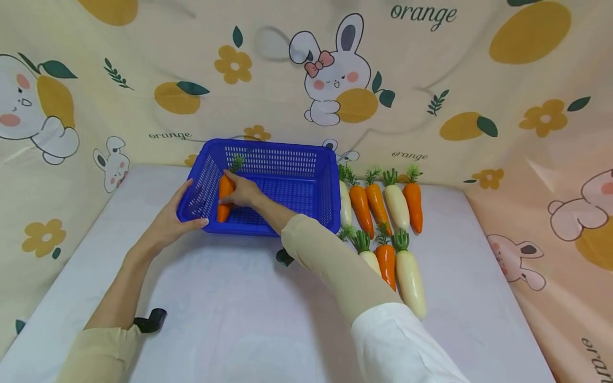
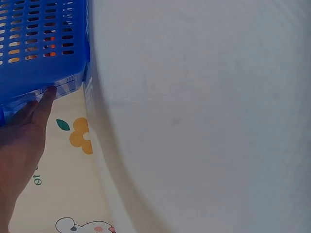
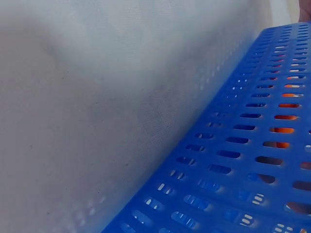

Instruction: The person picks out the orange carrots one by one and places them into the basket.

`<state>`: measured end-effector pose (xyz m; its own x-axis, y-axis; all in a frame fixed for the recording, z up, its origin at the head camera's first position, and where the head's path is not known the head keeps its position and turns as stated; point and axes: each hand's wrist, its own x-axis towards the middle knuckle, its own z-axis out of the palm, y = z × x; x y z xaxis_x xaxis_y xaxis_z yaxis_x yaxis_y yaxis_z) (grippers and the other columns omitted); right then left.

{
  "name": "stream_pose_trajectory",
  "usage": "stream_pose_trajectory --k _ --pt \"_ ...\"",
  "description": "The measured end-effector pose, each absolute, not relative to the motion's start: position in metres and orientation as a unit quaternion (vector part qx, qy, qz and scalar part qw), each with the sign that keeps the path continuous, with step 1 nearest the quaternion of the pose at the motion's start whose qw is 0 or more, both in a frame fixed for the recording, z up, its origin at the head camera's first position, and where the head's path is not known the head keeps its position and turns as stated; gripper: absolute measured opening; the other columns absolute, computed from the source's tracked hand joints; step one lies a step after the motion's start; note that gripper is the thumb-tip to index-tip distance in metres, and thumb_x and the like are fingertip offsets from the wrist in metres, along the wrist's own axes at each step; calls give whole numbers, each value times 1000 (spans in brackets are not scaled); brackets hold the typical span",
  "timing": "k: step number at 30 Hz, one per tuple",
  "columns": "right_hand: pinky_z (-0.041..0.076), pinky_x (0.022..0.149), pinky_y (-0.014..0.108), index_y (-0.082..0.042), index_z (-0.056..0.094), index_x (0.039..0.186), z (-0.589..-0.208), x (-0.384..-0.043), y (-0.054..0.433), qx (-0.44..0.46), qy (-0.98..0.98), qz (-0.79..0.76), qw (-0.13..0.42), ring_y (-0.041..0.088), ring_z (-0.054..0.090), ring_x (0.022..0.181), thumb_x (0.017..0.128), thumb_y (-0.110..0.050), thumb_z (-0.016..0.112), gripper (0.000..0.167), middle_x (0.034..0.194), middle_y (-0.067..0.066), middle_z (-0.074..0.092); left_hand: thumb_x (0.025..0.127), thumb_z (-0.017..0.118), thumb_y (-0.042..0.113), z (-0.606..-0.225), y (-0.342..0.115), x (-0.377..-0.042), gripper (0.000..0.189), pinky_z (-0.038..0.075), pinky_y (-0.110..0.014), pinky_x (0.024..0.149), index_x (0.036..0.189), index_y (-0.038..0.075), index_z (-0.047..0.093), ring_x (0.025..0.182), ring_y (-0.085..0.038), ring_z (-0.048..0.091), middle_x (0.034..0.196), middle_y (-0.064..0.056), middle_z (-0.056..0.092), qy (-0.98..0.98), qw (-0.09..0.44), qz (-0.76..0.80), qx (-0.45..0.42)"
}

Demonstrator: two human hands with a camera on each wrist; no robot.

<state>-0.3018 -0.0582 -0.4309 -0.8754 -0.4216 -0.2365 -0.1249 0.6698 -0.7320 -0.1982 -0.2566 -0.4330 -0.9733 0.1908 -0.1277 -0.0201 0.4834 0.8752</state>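
Note:
A blue slotted plastic basket (image 1: 338,181) stands at the back of the table. Inside its left end, my right hand (image 1: 242,192) holds an orange carrot (image 1: 223,213) with a green leafy top. The carrot lies lengthwise along the basket's left wall. My left hand (image 1: 167,221) grips the basket's front left corner, thumb at the front rim and fingers along the outer left side. From the left wrist, fingers (image 2: 44,104) show against the basket's outer wall (image 2: 29,80). Orange patches of the carrot (image 3: 283,130) show through the slots in the right wrist view.
Right of the basket lie several carrots (image 1: 361,207) and white radishes (image 1: 411,282) in two rows, leafy tops pointing away. One radish (image 1: 345,205) lies close beside the basket's right wall. A printed cloth (image 1: 268,96) hangs behind the white table (image 1: 230,319).

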Motion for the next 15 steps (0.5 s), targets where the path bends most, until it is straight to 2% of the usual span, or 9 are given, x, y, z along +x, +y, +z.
stream_pose_trajectory --k 3,9,15 --pt "57 71 22 -26 28 158 -429 -301 -55 -158 870 -413 218 19 61 98 89 -11 76 86 135 13 54 91 73 30 -433 -256 -198 104 14 -71 113 159 37 -5 147 -49 8 166 -17 -1 854 103 507 51" --pt "59 81 34 -18 30 158 -426 -301 -46 -170 824 -480 248 27 65 100 87 1 73 85 145 20 46 91 72 27 -432 -255 -198 103 11 -70 114 160 35 -4 148 -47 5 166 -17 -2 847 99 519 59" --pt "59 81 37 -12 35 155 -422 -302 -30 -168 820 -496 233 35 69 96 89 2 71 76 151 25 38 91 72 25 -436 -258 -197 103 8 -69 115 160 34 -4 149 -45 4 166 -17 -2 845 96 523 59"
